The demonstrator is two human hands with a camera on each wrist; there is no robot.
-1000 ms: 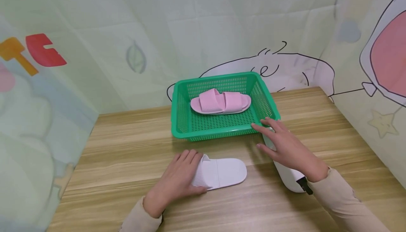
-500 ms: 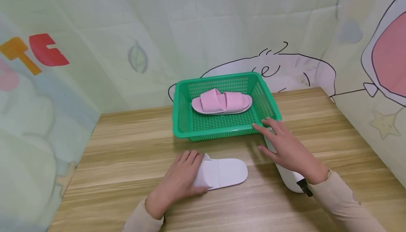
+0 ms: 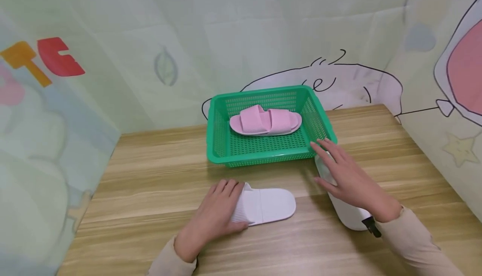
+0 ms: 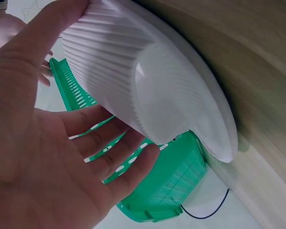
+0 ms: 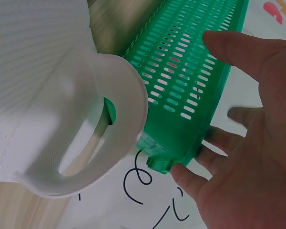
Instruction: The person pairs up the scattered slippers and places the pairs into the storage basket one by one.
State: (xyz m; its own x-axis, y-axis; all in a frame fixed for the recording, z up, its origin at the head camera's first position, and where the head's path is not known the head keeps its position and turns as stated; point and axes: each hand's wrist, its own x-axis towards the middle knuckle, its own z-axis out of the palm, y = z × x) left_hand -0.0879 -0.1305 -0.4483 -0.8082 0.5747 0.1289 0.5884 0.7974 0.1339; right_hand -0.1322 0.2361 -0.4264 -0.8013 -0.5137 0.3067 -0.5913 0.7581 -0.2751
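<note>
My left hand holds a white slide slipper by its ribbed strap, the slipper lying sole down on the table. In the left wrist view the thumb presses on the strap and the fingers reach to its far side. My right hand hovers with spread fingers over a second white slipper, which it partly hides. Its fingertips overlap the near right corner of a green basket. The right wrist view shows that slipper's strap in front of the basket, with the fingers apart from it.
Pink slippers lie together in the basket, their straps side by side. The basket stands at the back of the wooden table. Behind and beside it hangs a printed cloth backdrop.
My right hand has shifted slightly right, its fingers drawing back from the basket's near rim. The left hand keeps its place on the white slipper. The head view has drifted a little.
</note>
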